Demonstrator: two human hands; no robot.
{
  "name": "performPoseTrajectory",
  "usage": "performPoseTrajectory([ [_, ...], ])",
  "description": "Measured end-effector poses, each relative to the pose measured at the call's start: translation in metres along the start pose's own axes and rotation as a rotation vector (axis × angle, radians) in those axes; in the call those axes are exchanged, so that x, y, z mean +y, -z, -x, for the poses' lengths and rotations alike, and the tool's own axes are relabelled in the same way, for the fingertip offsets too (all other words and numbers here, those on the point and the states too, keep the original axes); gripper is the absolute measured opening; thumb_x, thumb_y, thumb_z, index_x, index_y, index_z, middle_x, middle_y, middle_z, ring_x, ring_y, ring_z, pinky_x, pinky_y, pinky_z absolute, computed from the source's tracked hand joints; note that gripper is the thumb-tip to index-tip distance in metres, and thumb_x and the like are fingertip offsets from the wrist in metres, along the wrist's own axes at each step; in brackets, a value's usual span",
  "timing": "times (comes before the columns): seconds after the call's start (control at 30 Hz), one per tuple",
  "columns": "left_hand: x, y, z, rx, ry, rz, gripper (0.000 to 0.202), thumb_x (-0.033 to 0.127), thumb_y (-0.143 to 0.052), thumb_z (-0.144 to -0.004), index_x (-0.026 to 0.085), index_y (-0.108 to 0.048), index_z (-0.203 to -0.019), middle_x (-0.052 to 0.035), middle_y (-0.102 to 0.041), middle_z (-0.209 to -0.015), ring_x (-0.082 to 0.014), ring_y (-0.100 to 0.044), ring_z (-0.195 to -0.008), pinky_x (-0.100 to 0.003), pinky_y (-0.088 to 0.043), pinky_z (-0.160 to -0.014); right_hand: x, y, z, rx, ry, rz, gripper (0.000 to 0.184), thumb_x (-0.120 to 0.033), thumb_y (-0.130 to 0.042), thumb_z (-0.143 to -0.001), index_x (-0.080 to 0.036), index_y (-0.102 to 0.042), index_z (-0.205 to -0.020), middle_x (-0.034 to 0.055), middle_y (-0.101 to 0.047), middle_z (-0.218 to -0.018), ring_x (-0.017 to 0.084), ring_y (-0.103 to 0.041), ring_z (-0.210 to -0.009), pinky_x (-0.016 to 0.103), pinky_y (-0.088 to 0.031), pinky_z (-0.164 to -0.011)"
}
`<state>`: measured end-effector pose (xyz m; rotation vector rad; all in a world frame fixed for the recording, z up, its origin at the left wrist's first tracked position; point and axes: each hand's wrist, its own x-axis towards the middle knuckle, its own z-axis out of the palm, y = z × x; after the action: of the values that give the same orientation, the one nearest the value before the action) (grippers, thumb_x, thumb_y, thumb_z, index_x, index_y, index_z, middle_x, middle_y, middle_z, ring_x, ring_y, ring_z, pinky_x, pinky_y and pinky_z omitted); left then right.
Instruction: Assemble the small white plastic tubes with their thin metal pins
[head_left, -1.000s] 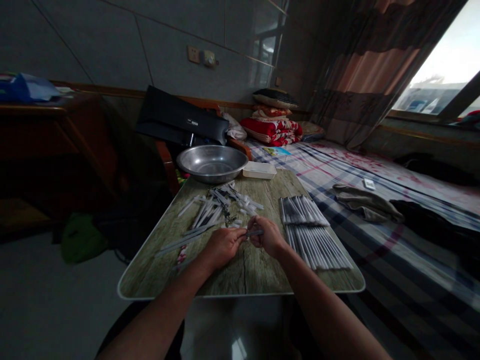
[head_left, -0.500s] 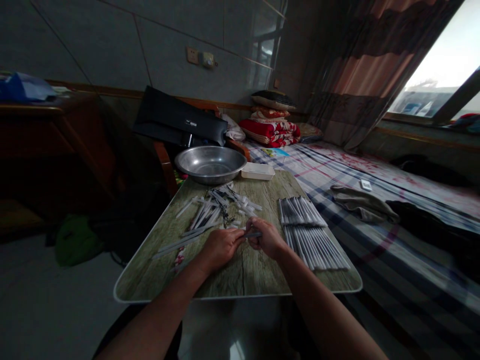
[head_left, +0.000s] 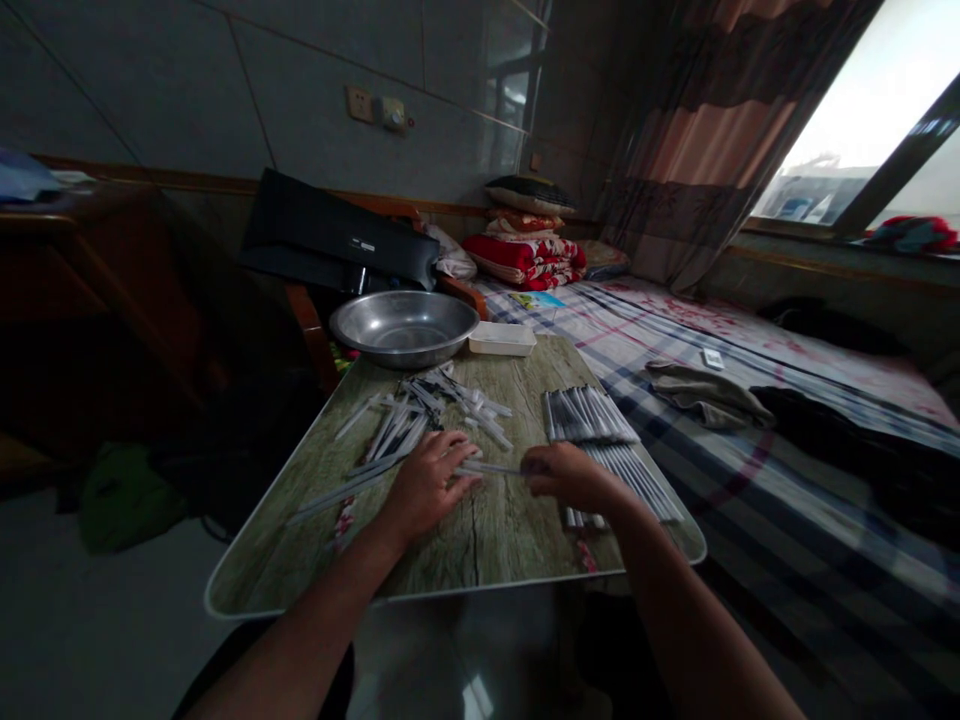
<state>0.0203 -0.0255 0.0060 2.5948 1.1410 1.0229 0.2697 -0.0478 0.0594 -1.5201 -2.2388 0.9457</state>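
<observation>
A thin grey-white stick (head_left: 501,469) lies level across the gap between my hands, low over the table. My right hand (head_left: 564,474) is closed around its right end, beside the bundles. My left hand (head_left: 429,484) has its fingers stretched and slightly apart, at the stick's left end. Whether those fingers touch the stick I cannot tell. Just beyond my left hand is a loose pile of clear and whitish plastic strips or tubes (head_left: 397,425). To the right, similar slim sticks with dark ends lie side by side in an upper row (head_left: 589,415) and a lower row (head_left: 637,482), partly behind my right hand.
The small wood-patterned table (head_left: 450,560) has a pale rim. A wide metal basin (head_left: 405,325) and a shallow white tray (head_left: 502,340) are at its far edge. A bed with a checked sheet (head_left: 622,340) adjoins on the right; a black case-like object (head_left: 337,240) rests behind.
My right hand has moved right, away from my left, drawing the stick out between them. My left hand's fingers have spread. The view has shifted slightly to the right.
</observation>
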Motion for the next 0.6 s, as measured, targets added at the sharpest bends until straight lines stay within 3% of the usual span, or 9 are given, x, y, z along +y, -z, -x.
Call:
performPoseTrajectory([
  [0.17, -0.008, -0.002, 0.0, 0.112, 0.054, -0.002, 0.028, 0.029, -0.055, -0.086, 0.022, -0.062, -0.112, -0.0083, -0.058, -0.118, -0.0248, -0.052, -0.112, -0.042, -0.041, -0.099, 0.043, 0.047, 0.043, 0.237, -0.123, 0.381, 0.014, -0.021, -0.058, -0.074, -0.017, -0.07, -0.08, 0.0059, -0.067, -0.081, 0.015, -0.057, -0.071, 0.025, -0.038, -0.067],
  [0.37, -0.016, -0.002, 0.005, 0.114, 0.079, -0.008, 0.022, 0.026, -0.053, -0.087, 0.021, -0.066, -0.103, -0.0079, -0.061, -0.112, -0.0237, -0.055, -0.108, -0.041, -0.044, -0.097, 0.092, 0.065, 0.076, 0.119, -0.406, 0.457, 0.018, -0.021, -0.054, -0.077, -0.015, -0.069, -0.069, 0.0059, -0.066, -0.067, 0.014, -0.057, -0.06, 0.025, -0.037, -0.057],
  [0.6, -0.023, -0.002, 0.007, 0.129, 0.097, -0.019, 0.019, 0.025, -0.053, -0.087, 0.02, -0.066, -0.1, -0.0076, -0.063, -0.109, -0.0227, -0.056, -0.105, -0.041, -0.044, -0.096, 0.103, 0.055, 0.076, -0.032, -0.602, 0.282, 0.027, -0.012, -0.051, -0.077, -0.015, -0.055, -0.05, 0.005, -0.06, -0.051, 0.01, -0.051, -0.043, 0.023, -0.036, -0.046],
])
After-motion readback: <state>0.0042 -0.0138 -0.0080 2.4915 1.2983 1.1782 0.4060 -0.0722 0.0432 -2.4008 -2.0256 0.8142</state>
